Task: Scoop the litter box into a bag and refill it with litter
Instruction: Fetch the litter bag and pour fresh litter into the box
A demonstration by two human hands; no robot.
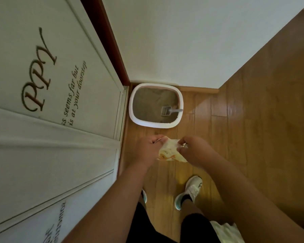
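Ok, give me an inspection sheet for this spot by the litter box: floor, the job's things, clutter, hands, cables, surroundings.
Surface: wooden floor, glare patch beside the box.
Job's things: white-rimmed litter box in the corner, holding brownish litter; grey scoop lies in it, handle resting on the rim. Small yellow-and-white bag held above the floor, crumpled.
Clutter: white bag-like thing at the lower edge, partly cut off.
Hands: left hand and right hand each pinch the bag's top edge.
Cables: nothing seen.
Surroundings: white panelled door with lettering on the left, white wall behind, white shoes below.
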